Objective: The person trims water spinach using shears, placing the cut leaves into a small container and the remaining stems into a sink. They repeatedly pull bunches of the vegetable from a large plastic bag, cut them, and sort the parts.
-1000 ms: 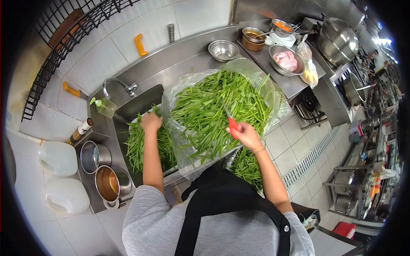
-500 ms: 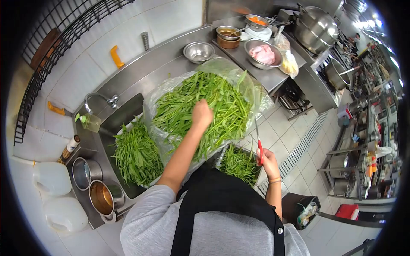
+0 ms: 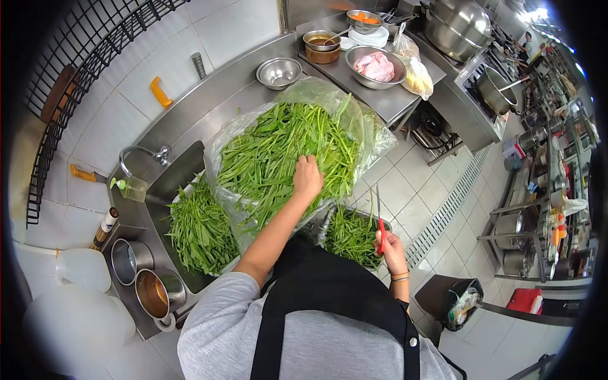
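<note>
A big heap of long green leafy stems fills an open clear plastic bag on the steel counter. My left hand is on the right part of the heap, its fingers curled down onto the stems; whether stems are pinched in it is hidden. In my right hand are scissors with red handles, blades pointing up and away from me. Just left of the scissors, a container below the counter edge holds cut greens. More greens are piled in the sink at the left.
A steel bowl stands behind the bag. Raw meat in another bowl is on the back table. Pots, a tap and a soap bottle are at the left. A bin stands on the right.
My left hand has moved slightly right and down over the heap. The scissors remain in my right hand, now pointing more upright. The whole view has shifted a little.
</note>
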The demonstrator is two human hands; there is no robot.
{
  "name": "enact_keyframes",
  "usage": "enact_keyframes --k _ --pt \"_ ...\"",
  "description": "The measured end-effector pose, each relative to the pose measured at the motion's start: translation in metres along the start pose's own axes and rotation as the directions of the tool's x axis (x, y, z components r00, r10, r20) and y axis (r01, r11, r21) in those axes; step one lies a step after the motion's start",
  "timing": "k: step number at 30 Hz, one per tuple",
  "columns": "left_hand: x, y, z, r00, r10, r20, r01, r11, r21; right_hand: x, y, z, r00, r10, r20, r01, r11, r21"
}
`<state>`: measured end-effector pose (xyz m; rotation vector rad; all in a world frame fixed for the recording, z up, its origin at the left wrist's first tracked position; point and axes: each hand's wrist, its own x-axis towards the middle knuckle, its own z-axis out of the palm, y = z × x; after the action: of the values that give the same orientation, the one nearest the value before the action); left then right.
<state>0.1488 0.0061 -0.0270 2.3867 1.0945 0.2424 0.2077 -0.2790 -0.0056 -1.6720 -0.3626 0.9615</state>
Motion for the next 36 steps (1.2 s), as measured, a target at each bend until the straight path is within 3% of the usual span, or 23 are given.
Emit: enact_keyframes --k 3,4,6,8,10,12,15,18,22,24,25,26,28,29,30,32,33,34,36 --pt "0.0 -0.013 0.003 0.958 0.138 -0.253 -0.136 0.99 0.023 -0.002 -0.002 -0.004 1.0 -0.016 -0.014 0.017 0.998 0.059" --pt "-0.005 -0.011 -0.006 0.959 0.134 -0.251 -0.132 0.991 0.024 -0.005 0.0 -0.006 0.999 -0.023 -0.033 0.026 0.992 0.121" --pt "-0.016 -0.007 -0.031 0.953 0.081 -0.292 -0.133 0.978 -0.162 -0.007 0.0 -0.011 0.999 -0.012 -0.044 0.018 0.989 0.146" --pt "-0.031 0.003 -0.053 0.934 0.057 -0.352 -0.12 0.98 -0.16 -0.011 0.007 -0.023 0.997 -0.01 -0.072 0.018 0.994 0.111" --pt "-0.042 0.007 -0.066 0.826 0.128 -0.548 -0.229 0.966 -0.121 -0.012 0.015 -0.033 0.998 -0.016 -0.063 0.022 0.994 0.104" --pt "-0.042 0.003 -0.074 0.837 0.07 -0.542 -0.157 0.981 -0.116 -0.013 0.018 -0.042 0.995 -0.028 -0.1 0.039 0.994 0.106" --pt "-0.029 -0.016 -0.078 0.754 0.066 -0.654 -0.154 0.985 -0.078 -0.013 0.018 -0.049 0.994 -0.034 -0.106 0.043 0.996 0.083" --pt "-0.016 -0.038 -0.078 0.837 -0.147 -0.527 -0.009 0.959 -0.283 -0.011 0.013 -0.053 0.996 -0.058 -0.062 0.064 0.993 0.1" --pt "-0.018 -0.05 -0.063 0.818 -0.223 -0.531 -0.008 0.917 -0.398 0.003 0.007 -0.042 0.985 -0.137 0.106 0.131 0.989 0.061" --pt "-0.018 -0.06 -0.048 0.827 -0.272 -0.492 0.064 0.915 -0.398 0.015 -0.005 -0.025 0.96 -0.166 0.224 0.151 0.985 0.084" --pt "-0.03 -0.037 -0.063 0.856 -0.303 -0.419 0.065 0.867 -0.494 0.022 -0.014 -0.011 0.946 -0.178 0.271 0.153 0.982 0.112" --pt "-0.03 -0.04 -0.058 0.858 -0.259 -0.443 0.049 0.901 -0.431 0.028 -0.029 0.006 0.922 -0.224 0.315 0.202 0.974 0.102" --pt "-0.036 -0.029 -0.06 0.853 -0.244 -0.46 -0.02 0.867 -0.497 0.051 -0.049 0.041 0.859 -0.308 0.409 0.282 0.951 0.124" --pt "-0.03 -0.037 -0.047 0.807 -0.195 -0.557 -0.101 0.884 -0.456 0.069 -0.051 0.057 0.818 -0.346 0.46 0.31 0.938 0.155" --pt "-0.03 -0.036 -0.043 0.787 -0.231 -0.572 -0.065 0.891 -0.45 0.084 -0.059 0.073 0.832 -0.294 0.471 0.296 0.953 0.072" --pt "-0.033 -0.036 -0.048 0.82 -0.428 -0.38 0.071 0.735 -0.675 0.128 -0.05 0.1 0.872 -0.167 0.46 0.267 0.95 -0.162" --pt "-0.031 -0.054 -0.043 0.729 -0.246 -0.639 0.007 0.936 -0.353 0.145 -0.046 0.105 0.894 -0.131 0.428 0.29 0.898 -0.33" --pt "-0.038 -0.059 -0.054 0.708 -0.263 -0.656 0.023 0.936 -0.35 0.158 -0.042 0.109 0.915 -0.107 0.39 0.303 0.819 -0.487" --pt "-0.054 -0.06 -0.08 0.488 -0.379 -0.786 -0.19 0.833 -0.519 0.185 -0.02 0.111 0.907 -0.079 0.415 0.296 0.82 -0.491"
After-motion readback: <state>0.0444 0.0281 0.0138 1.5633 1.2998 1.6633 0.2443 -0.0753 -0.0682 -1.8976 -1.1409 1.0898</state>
